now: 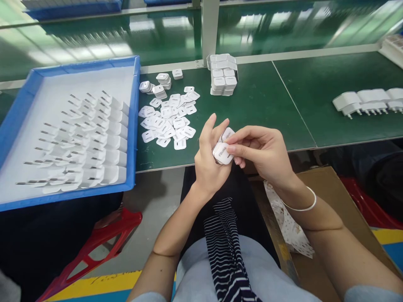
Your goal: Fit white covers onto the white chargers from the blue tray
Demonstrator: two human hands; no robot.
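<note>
In front of my body, past the bench edge, my left hand (pixel 208 161) is closed around small white charger face plates (pixel 223 154), rounded squares with grey print and a dark slot. My right hand (pixel 266 151) pinches at the upper edge of these plates with thumb and forefinger; another plate (pixel 228 133) shows just behind. How many lie in the palm is hidden. Beyond my hands, on the green bench, spreads a loose pile of similar plates (pixel 166 121), with short stacks (pixel 163 79) behind it. Farther back stands a neat block of stacked plates (pixel 223 79).
A blue-rimmed tray (pixel 136 126) at the left holds rows of white charger bodies (pixel 113 142) with metal pins up. More white plugs (pixel 362 100) line the right bench. Below are a red stool (pixel 126 220) and a cardboard box (pixel 333 197). A metal post (pixel 209 33) rises behind.
</note>
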